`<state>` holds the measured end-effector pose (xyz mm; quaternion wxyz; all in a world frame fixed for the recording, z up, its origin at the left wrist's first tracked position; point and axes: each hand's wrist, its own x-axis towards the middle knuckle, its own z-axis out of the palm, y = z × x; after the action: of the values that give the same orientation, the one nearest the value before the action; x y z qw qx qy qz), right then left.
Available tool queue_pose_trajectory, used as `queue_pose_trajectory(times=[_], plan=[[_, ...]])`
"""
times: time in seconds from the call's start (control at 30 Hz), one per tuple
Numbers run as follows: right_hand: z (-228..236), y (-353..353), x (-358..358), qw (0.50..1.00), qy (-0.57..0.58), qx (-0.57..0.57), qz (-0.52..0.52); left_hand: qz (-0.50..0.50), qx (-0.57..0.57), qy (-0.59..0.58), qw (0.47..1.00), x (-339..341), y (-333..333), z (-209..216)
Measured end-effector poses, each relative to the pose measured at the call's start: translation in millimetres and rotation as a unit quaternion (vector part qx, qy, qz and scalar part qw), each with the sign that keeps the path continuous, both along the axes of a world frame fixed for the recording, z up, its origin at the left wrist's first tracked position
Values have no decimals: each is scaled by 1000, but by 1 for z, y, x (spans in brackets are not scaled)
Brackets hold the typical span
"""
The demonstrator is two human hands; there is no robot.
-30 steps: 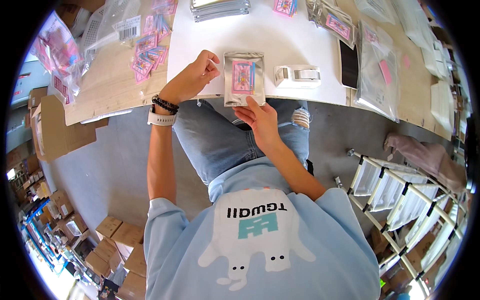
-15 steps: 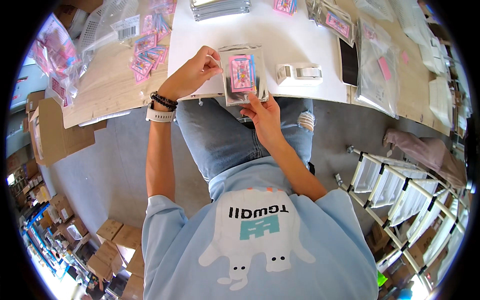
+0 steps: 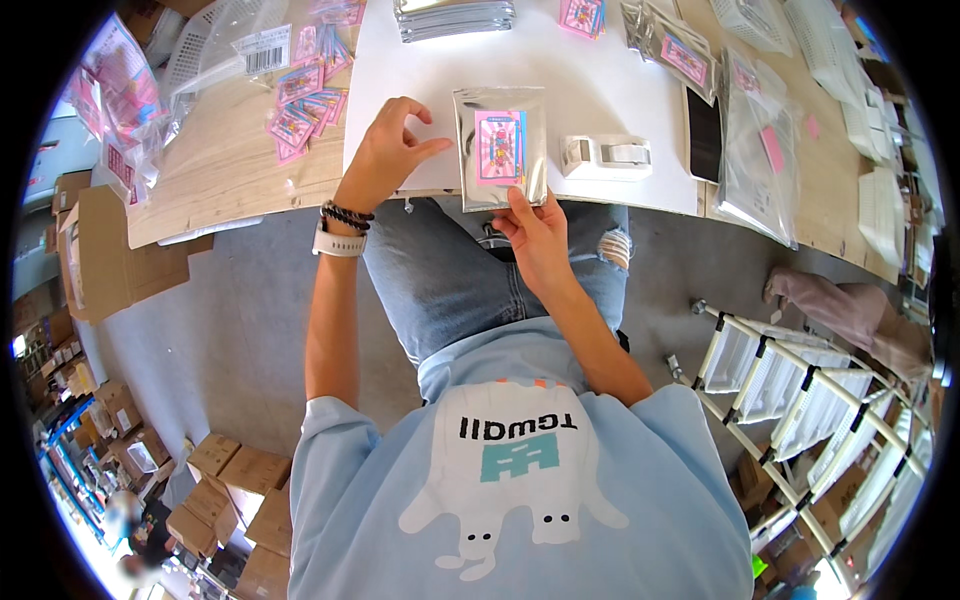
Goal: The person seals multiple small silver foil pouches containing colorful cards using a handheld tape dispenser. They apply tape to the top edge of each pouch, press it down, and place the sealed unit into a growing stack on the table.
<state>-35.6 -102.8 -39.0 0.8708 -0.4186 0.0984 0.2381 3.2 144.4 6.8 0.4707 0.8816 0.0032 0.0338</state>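
Observation:
My right hand [image 3: 540,240] holds a shiny silver foil pouch [image 3: 535,150] by its lower edge, thumb on the front and fingers behind. On the front of the pouch lies a pink and blue printed card [image 3: 500,148]. The pouch is upright to me, over the front edge of the table. To its left, apart from it, my left hand [image 3: 393,145] is open, thumb stretched out and fingers curved with nothing between them. A white tape dispenser [image 3: 605,158] stands just right of the pouch.
A stack of silver pouches [image 3: 455,20] lies at the back. Loose pink cards [image 3: 305,105] are spread on the left, more cards [image 3: 582,17] at the back. On the right are a dark flat device [image 3: 703,135], clear bags [image 3: 755,160] and white baskets [image 3: 880,210]. A wheeled rack [image 3: 800,400] stands behind right.
My left hand has come away from the pouch's left edge, and its fingers have spread. The pouch, in my right hand, now looks smoother and is turned a little more squarely.

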Motion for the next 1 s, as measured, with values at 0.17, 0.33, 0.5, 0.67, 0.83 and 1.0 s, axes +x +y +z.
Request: queue_pose_trajectory(times=[0.17,0.33,0.5,0.67,0.83,1.0], plan=[[4,2,-1,1000,-1,-7,-4,225,24,-56,972,-31,-37,15],[5,4,-1,1000,-2,-13,-6,231,-23,-56,971,-44,-80,14],[7,2,0,1000,-5,-15,-5,220,-204,74,951,-32,-82,1],[7,0,1,1000,-3,-10,-3,216,-401,149,877,-29,-78,1],[8,3,0,1000,-3,-4,6,153,-490,174,841,-28,-78,-2],[22,-20,9,984,-1,-113,136,175,-481,158,845,-23,-97,0]])
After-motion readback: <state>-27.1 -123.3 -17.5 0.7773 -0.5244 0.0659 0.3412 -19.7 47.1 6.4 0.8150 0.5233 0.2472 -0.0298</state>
